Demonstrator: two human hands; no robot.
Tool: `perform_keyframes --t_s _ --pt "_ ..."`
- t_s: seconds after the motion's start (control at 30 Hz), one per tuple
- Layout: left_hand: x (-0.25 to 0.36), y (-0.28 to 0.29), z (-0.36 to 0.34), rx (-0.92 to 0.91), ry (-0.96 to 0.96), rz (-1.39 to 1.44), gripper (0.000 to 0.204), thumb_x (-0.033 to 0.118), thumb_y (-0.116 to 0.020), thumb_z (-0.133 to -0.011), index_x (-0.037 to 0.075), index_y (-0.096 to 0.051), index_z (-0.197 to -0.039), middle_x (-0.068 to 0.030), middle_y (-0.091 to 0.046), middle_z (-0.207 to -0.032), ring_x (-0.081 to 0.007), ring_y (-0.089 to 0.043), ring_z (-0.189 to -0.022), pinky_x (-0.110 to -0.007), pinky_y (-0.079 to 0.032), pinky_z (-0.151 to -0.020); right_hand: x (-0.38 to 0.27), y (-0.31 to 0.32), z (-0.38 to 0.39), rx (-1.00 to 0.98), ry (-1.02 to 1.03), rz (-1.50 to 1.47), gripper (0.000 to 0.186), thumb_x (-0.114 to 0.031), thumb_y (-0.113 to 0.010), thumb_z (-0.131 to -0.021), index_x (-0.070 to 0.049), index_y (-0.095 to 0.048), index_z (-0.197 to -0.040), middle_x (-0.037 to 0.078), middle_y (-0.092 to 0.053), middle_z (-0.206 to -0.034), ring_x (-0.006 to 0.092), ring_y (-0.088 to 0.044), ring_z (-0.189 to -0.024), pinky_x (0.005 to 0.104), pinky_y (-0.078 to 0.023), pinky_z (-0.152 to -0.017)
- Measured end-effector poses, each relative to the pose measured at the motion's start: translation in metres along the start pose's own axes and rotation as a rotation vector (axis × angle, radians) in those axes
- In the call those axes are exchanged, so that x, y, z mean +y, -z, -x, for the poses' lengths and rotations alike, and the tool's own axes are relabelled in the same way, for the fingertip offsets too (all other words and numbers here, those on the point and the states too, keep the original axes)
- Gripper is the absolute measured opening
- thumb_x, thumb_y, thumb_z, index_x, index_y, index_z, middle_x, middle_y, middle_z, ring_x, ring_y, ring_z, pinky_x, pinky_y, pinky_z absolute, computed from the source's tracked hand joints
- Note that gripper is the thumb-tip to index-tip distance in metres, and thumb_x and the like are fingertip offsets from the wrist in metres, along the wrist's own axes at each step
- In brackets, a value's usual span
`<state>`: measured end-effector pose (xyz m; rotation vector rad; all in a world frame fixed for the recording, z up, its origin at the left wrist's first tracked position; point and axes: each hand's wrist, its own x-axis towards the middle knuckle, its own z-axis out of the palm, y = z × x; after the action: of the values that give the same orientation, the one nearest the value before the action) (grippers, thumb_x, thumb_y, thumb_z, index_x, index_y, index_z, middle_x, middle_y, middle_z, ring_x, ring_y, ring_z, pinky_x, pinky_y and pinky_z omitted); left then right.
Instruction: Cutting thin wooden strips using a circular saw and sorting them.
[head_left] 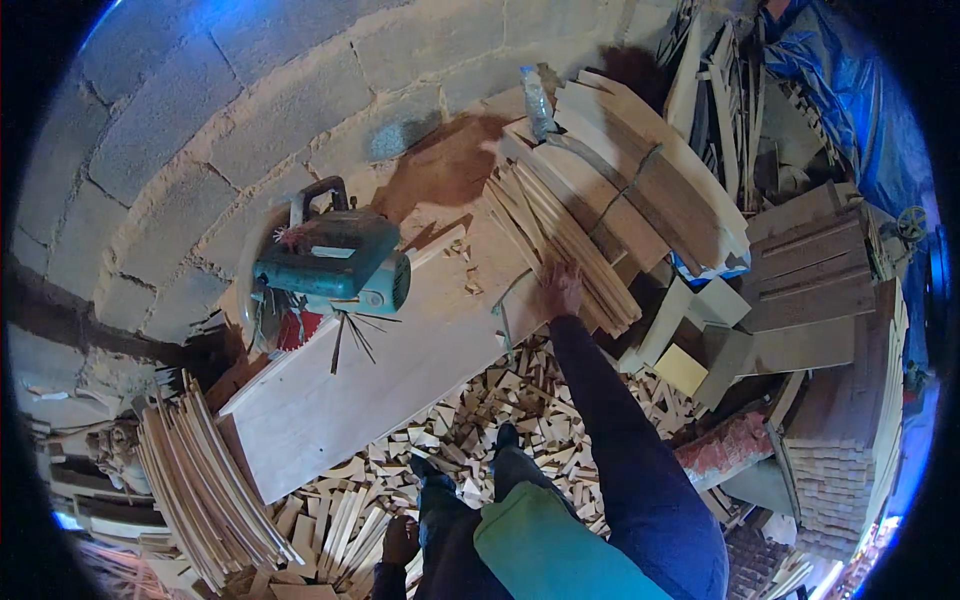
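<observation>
My right arm stretches forward. My right hand (562, 292) rests with its fingers outstretched on the near side of a bundle of long thin wooden strips (590, 255). The strips lie slanted on a pale wooden board (345, 400). Low beside my leg hangs my left hand (402, 541), fingers curled and nothing visible in them. Beneath it are loose wood offcuts (345, 535). A green circular saw (335, 262) with a red-edged blade is mounted at the left of the board.
Wood offcuts (470, 400) cover the floor around my feet. Curved strips (205, 480) stand at the left. Wide planks (640, 170) with a plastic bottle (538, 100) lie beyond the bundle. Stacked boards (815, 270) and a blue tarp (850, 90) fill the right, a block wall (280, 120) the back.
</observation>
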<state>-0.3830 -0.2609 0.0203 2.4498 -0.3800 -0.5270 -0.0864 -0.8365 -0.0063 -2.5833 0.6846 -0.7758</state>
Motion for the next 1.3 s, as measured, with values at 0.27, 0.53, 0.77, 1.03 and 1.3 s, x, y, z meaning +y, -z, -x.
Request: perform_keyframes --t_s 0.27,0.53,0.77,1.03,1.3 --pt "-0.004 -0.014 0.004 -0.145 0.120 -0.101 0.017 0.015 -0.063 -0.088 0.004 -0.061 -0.101 -0.0185 -0.064 -0.092 -0.0371 -0.062 -0.090 -0.047 -0.050 -0.078 0.011 -0.028 0.013 -0.126 -0.059 0.213 0.030 -0.014 -0.062 -0.087 -0.005 -0.060 -0.115 0.019 -0.058 -0.109 0.0410 -0.057 -0.108 0.0524 -0.050 -0.089" --pt "-0.002 -0.016 0.004 -0.128 0.130 -0.003 0.023 0.016 -0.065 -0.088 0.001 -0.062 -0.104 -0.0194 -0.064 -0.096 -0.0358 -0.062 -0.095 -0.046 -0.051 -0.084 0.016 -0.029 0.006 0.036 0.102 0.097 0.032 -0.012 -0.060 -0.083 -0.005 -0.061 -0.115 0.021 -0.057 -0.111 0.0432 -0.056 -0.105 0.0539 -0.050 -0.086" --pt "0.004 -0.015 -0.002 -0.158 0.220 0.002 0.024 0.017 -0.064 -0.088 0.000 -0.061 -0.105 -0.0197 -0.064 -0.098 -0.0377 -0.062 -0.096 -0.046 -0.051 -0.084 0.014 -0.021 0.007 -0.038 0.094 0.177 0.035 -0.017 -0.060 -0.082 -0.006 -0.062 -0.115 0.022 -0.056 -0.114 0.0464 -0.054 -0.107 0.0574 -0.048 -0.087" --pt "0.004 -0.012 -0.008 -0.121 0.137 -0.003 0.019 0.017 -0.061 -0.091 0.003 -0.060 -0.104 -0.0192 -0.064 -0.096 -0.0369 -0.063 -0.093 -0.047 -0.051 -0.081 0.018 -0.030 0.012 -0.116 0.086 0.103 0.046 -0.008 -0.055 -0.081 0.002 -0.056 -0.126 0.024 -0.054 -0.123 0.0457 -0.051 -0.116 0.0536 -0.045 -0.097" --pt "0.003 -0.009 -0.009 -0.161 0.157 0.036 0.022 0.020 -0.058 -0.093 0.002 -0.061 -0.105 -0.0206 -0.065 -0.095 -0.0391 -0.063 -0.091 -0.047 -0.051 -0.078 0.024 -0.039 0.014 -0.109 0.088 0.135 0.035 -0.014 -0.060 -0.082 -0.004 -0.060 -0.116 0.023 -0.057 -0.117 0.0438 -0.055 -0.111 0.0550 -0.048 -0.091"
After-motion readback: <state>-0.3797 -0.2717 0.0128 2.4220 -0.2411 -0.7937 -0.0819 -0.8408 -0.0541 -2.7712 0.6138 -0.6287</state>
